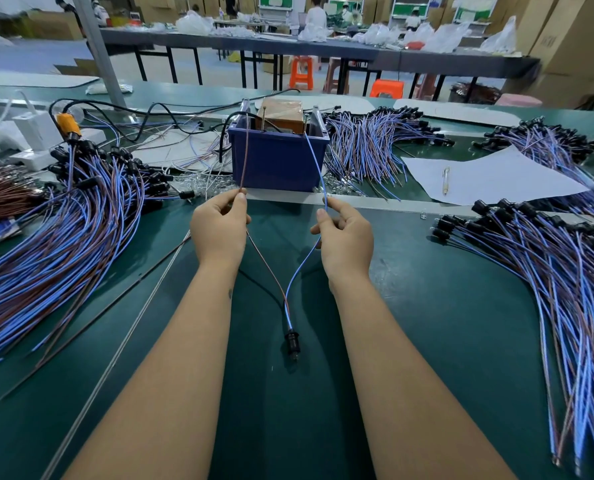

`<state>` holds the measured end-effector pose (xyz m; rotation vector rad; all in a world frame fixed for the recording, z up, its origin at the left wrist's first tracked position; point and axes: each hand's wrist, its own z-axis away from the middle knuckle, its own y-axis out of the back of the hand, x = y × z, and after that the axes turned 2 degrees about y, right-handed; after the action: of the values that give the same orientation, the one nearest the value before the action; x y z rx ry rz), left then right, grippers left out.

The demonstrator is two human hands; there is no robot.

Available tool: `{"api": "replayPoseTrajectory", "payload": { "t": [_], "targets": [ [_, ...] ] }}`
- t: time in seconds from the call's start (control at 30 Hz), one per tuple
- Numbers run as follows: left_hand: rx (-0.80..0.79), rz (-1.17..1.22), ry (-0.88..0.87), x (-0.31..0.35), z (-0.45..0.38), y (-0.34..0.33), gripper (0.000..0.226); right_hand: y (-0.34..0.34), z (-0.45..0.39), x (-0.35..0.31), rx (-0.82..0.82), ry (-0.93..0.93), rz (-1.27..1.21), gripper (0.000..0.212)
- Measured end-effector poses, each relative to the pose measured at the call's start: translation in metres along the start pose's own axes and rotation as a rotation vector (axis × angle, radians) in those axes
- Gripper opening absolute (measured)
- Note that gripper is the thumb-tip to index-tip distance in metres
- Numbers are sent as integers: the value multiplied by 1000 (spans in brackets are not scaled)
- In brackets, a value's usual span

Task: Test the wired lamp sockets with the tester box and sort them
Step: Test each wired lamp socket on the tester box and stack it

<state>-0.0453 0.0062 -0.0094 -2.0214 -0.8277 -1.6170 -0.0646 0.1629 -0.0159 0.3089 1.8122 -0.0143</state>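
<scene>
- Between the two hands, low on the green worktop [427, 306], lies the black lamp socket [292, 339]; its two leads run up and apart, one to each grip.
- Left hand [219, 230]: grip pinches the brown lead [243, 157] between thumb and forefinger; the lead's free end rises beyond the grip to the top of the tester box [277, 157].
- Right hand [346, 237]: grip pinches the blue lead [314, 161] likewise; its free end also reaches up to the box's top rim.
- Tester box: blue bin holding a brown unit, standing just beyond both grips, centred between them.
- Left of the left grip: a large fanned pile of wired sockets [63, 244], blue and brown leads, black sockets at the far end.
- Right of the right grip: a second pile of wired sockets [548, 271], well apart from the hand.
- Beyond the right grip: a further bundle [368, 147] beside the box, then a white sheet [489, 178] with a pen [445, 180] on it.
</scene>
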Motion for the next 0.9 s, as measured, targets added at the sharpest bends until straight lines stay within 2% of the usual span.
{"api": "replayPoseTrajectory", "payload": {
  "t": [0.33, 0.9],
  "targets": [
    [-75, -99, 26, -3, -1, -4, 13, 0, 1, -1, -15, -11, -13, 24],
    [-70, -122, 65, -4, -4, -3, 13, 1, 1, -1, 18, -25, -25, 25]
  ]
}}
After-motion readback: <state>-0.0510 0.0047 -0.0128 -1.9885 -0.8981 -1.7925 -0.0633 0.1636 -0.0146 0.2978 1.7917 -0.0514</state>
